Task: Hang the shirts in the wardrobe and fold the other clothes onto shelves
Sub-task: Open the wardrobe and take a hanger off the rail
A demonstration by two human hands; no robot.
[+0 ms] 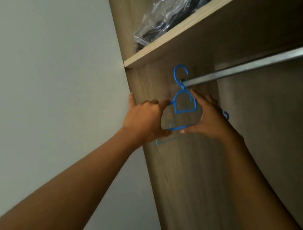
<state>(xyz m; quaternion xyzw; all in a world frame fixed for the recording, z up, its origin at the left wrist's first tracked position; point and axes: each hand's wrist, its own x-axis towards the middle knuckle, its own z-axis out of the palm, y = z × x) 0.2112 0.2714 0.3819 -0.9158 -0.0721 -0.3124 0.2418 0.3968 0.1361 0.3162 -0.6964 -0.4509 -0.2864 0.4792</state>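
Both hands are raised into the open wardrobe [188,166], at the left end of the metal hanging rail [252,67]. Between them is a blue plastic hanger [185,101], its hook rising above the hands and sitting right at the end of the rail, against the wooden side panel.

The left hand [144,121] is closed around the hanger's left arm, fingers curled toward the palm, with the thumb stretched up along the front edge of the side panel. The right hand [209,120] grips the hanger from the right: its forefinger reaches up to the hanger's neck just under the hook, and the thumb presses the lower blue bar from beneath.

Just below the left hand a second, thinner teal hanger [160,141] shows faintly; whether either hand holds it cannot be told. A further blue hook [226,115] peeks out behind the right hand.

Above both hands runs a wooden shelf [185,31], carrying a clear plastic bag [167,16] with dark clothing inside. To the left of the left hand is a plain pale wall [43,78]. No shirts are in view.
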